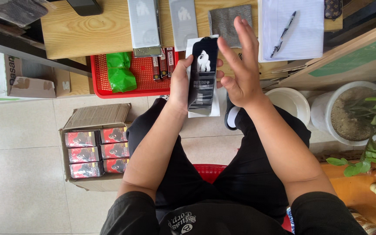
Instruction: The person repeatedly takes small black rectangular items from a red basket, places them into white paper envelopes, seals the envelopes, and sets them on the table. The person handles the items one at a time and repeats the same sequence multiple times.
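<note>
Two hands up over lap. Left hand (180,85) grips black packet (202,76) by one edge, just below red tray (99,78). Right hand (238,65) wide open, holds nothing, just beside packet. One-edge grip weak: packet may slip, drop to floor.

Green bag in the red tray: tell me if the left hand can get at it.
Probably yes: the green bag lies uncovered in the red tray, but the left hand is holding a black packet.

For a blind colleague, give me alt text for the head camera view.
A seated person's left hand holds a long black packet upright while the open right hand hovers beside it, above a red tray and a carton of small red boxes.
</note>
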